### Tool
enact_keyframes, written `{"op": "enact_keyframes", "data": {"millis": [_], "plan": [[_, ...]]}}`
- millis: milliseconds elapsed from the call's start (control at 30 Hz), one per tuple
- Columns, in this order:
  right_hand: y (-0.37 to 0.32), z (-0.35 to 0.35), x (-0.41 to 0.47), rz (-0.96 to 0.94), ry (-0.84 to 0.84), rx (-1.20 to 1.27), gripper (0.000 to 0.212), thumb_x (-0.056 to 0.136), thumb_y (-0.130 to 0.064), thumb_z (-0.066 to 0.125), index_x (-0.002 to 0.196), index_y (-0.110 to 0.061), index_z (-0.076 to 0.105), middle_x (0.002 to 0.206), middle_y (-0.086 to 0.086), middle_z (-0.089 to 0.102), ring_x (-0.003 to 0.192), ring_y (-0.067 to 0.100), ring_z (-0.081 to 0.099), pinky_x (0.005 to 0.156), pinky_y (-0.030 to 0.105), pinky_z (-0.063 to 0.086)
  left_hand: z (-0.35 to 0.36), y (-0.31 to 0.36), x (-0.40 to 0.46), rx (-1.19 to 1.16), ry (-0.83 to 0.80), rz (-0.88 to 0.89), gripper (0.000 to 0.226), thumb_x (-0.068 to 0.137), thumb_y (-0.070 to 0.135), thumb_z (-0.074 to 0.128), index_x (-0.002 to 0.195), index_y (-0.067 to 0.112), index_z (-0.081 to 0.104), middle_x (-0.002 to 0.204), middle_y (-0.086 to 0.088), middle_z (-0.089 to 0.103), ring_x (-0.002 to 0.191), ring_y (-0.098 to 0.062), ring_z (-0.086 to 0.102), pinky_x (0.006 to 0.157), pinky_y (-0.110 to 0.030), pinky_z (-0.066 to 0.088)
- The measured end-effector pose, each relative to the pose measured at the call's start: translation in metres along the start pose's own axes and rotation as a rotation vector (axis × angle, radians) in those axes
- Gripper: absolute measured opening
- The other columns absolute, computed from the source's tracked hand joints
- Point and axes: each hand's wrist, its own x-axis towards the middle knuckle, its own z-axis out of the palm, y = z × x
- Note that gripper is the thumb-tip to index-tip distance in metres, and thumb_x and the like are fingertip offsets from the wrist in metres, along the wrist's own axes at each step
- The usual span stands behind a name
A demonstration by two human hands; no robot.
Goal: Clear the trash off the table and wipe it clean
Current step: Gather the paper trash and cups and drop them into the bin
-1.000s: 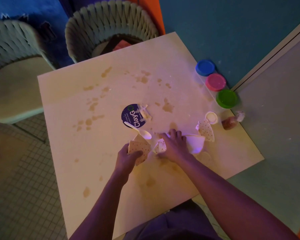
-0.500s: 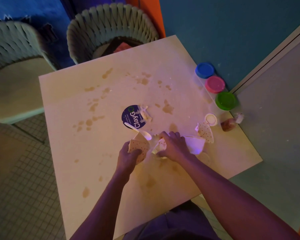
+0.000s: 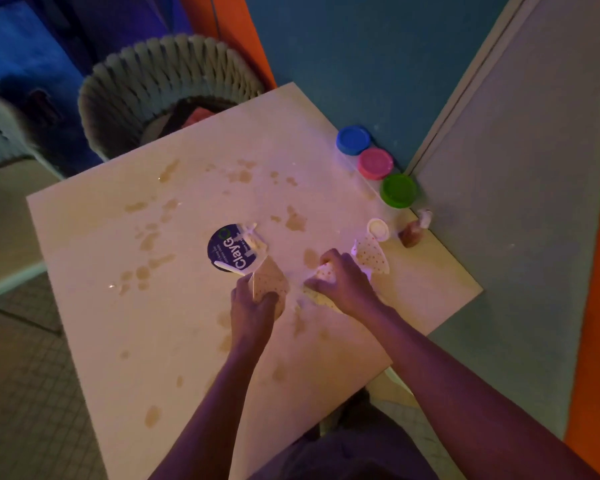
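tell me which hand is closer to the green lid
Right. The right hand sits below and to the left of the green lid, on dotted paper scraps. The left hand is farther left and nearer the person, with its grip on a dotted paper piece.

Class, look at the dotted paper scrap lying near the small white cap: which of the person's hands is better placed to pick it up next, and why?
The right hand. It lies just beside the dotted scrap, while the left hand already grips another dotted piece farther away, nearer the round ClayG lid.
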Motion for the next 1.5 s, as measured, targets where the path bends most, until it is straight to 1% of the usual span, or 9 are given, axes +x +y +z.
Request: {"op": "enact_keyframes", "data": {"millis": [233,400,533,767,933,1133,1300,1367,1500], "plan": [[0.043,-0.048,-0.034,0.051,0.289,0.238,0.044,0.085,-0.049,0.069,0.115,-0.022,0.052,0.108,0.005,0.054,0.101,0.027,0.058,0.087,0.04,0.049,0.053,0.037,-0.031,0.025,-0.193,0.094,0.049,0.072,0.033,0.06,0.12,0.03,0.049,0.095,0.012,0.066,0.088,-0.014,0.066,0.075,-0.043,0.059],[0.097,-0.078,-0.079,0.182,0.496,0.346,0.04,0.084,-0.051,0.07,0.107,-0.023,0.052,0.103,0.008,0.057,0.091,0.028,0.059,0.078,0.039,0.05,0.101,0.052,-0.067,0.127,-0.301,0.2,0.052,0.073,0.037,0.06,0.123,0.029,0.048,0.097,0.003,0.067,0.085,-0.014,0.066,0.075,-0.044,0.059],[0.151,-0.095,-0.13,0.284,0.614,0.444,0.039,0.077,-0.056,0.069,0.095,-0.028,0.05,0.097,0.008,0.062,0.085,0.027,0.061,0.073,0.04,0.051,0.143,0.054,-0.104,0.199,-0.43,0.266,0.05,0.075,0.034,0.059,0.123,0.029,0.047,0.095,0.01,0.065,0.087,-0.017,0.066,0.08,-0.049,0.059],[0.239,-0.089,-0.215,0.497,0.708,0.556,0.046,0.074,-0.061,0.062,0.1,-0.025,0.052,0.099,0.009,0.062,0.087,0.03,0.061,0.073,0.04,0.05,0.199,0.03,-0.166,0.374,-0.559,0.369,0.042,0.078,0.037,0.06,0.116,0.039,0.042,0.101,-0.001,0.066,0.092,-0.029,0.068,0.081,-0.052,0.057],[0.295,-0.069,-0.271,0.683,0.751,0.671,0.034,0.086,-0.043,0.071,0.1,-0.02,0.051,0.098,0.01,0.063,0.089,0.029,0.061,0.068,0.033,0.042,0.234,0.0,-0.2,0.5,-0.628,0.434,0.042,0.092,0.021,0.067,0.127,0.019,0.045,0.113,-0.004,0.062,0.105,-0.03,0.063,0.085,-0.049,0.055],[0.334,-0.027,-0.314,0.86,0.792,0.795,0.024,0.089,-0.041,0.068,0.098,-0.023,0.054,0.1,0.012,0.067,0.091,0.031,0.064,0.072,0.037,0.048,0.258,-0.038,-0.211,0.645,-0.689,0.412,0.043,0.09,0.021,0.068,0.128,0.015,0.049,0.122,-0.008,0.062,0.109,-0.026,0.061,0.083,-0.037,0.05],[0.362,0.012,-0.316,0.959,0.75,0.883,0.02,0.094,-0.037,0.061,0.105,-0.021,0.064,0.105,0.008,0.069,0.097,0.029,0.065,0.078,0.034,0.048,0.28,-0.076,-0.202,0.708,-0.74,0.345,0.045,0.088,0.019,0.067,0.129,0.018,0.05,0.122,-0.004,0.058,0.106,-0.019,0.059,0.062,-0.017,0.04],[0.368,0.023,-0.31,0.982,0.742,0.906,0.021,0.095,-0.035,0.058,0.106,-0.019,0.065,0.107,0.008,0.068,0.099,0.029,0.064,0.076,0.032,0.046,0.289,-0.09,-0.195,0.704,-0.752,0.326,0.046,0.087,0.019,0.067,0.13,0.019,0.049,0.124,-0.004,0.057,0.108,-0.019,0.059,0.063,-0.02,0.044],[0.398,0.053,-0.277,1.003,0.728,0.915,0.016,0.098,-0.028,0.051,0.104,-0.023,0.065,0.109,0.008,0.067,0.099,0.028,0.063,0.078,0.034,0.048,0.317,-0.135,-0.167,0.702,-0.738,0.335,0.051,0.088,0.019,0.066,0.134,0.018,0.044,0.128,-0.005,0.058,0.112,-0.024,0.059,0.083,-0.039,0.053]]}}
